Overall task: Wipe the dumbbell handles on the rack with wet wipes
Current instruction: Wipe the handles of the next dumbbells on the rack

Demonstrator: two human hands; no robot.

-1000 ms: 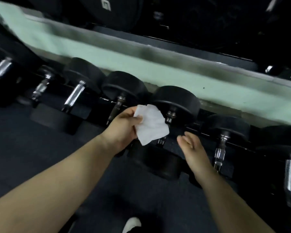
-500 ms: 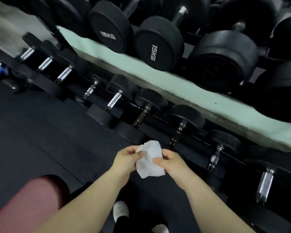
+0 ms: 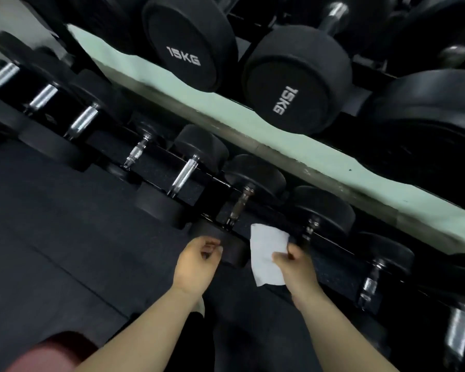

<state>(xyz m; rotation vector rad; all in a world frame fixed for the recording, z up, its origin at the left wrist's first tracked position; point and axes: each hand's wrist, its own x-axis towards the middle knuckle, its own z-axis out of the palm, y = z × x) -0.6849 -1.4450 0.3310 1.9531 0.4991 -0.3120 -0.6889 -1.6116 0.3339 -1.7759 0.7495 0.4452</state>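
A white wet wipe (image 3: 266,253) hangs unfolded from my right hand (image 3: 295,267), pinched at its right edge. It hangs in front of the lower tier of the black dumbbell rack (image 3: 199,186). My left hand (image 3: 196,264) is just left of the wipe, apart from it, fingers loosely curled with nothing in them. Behind the hands lie several black dumbbells with chrome handles: a dull handle (image 3: 239,205) above my left hand, a bright one (image 3: 184,175) further left, and a short one (image 3: 309,230) just above my right hand.
The upper tier holds big black dumbbells marked 15KG (image 3: 188,41). A pale green wall strip (image 3: 320,154) runs behind the rack. Dark rubber floor (image 3: 51,237) lies to the left. A maroon-clad knee (image 3: 54,353) shows at the bottom left.
The wipe passed from my left hand, through both hands, into my right hand alone. My left hand let go and moved left. The view pulled back and up from the rack.
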